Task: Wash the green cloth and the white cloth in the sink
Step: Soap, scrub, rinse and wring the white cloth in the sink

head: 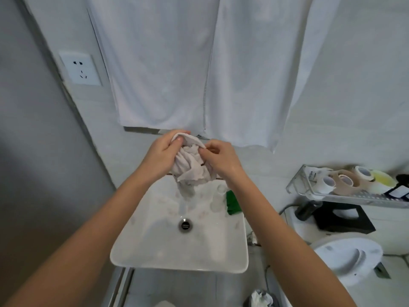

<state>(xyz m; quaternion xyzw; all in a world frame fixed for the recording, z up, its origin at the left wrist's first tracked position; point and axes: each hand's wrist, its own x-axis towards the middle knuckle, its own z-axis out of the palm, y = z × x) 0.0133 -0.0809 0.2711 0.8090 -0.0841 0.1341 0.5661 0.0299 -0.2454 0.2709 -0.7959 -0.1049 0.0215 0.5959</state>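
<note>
Both hands, left [162, 155] and right [222, 159], gripped a crumpled, seemingly wet white cloth [191, 166] above the glossy square sink [155, 251]; the green cloth [232, 202] lay at its right edge.

- The sink [179, 258] is in the middle, with the drain [185, 224] in its bottom.
- The white cloth [190, 165] hangs above the back of the sink, between the left hand [161, 156] and the right hand [221, 160].
- The green cloth [232, 202] lies on the right back rim of the sink.
- The shelf [345, 197] with tape rolls [345, 180] is to the right.
- The socket [80, 69] is on the wall, to the left behind.
</note>
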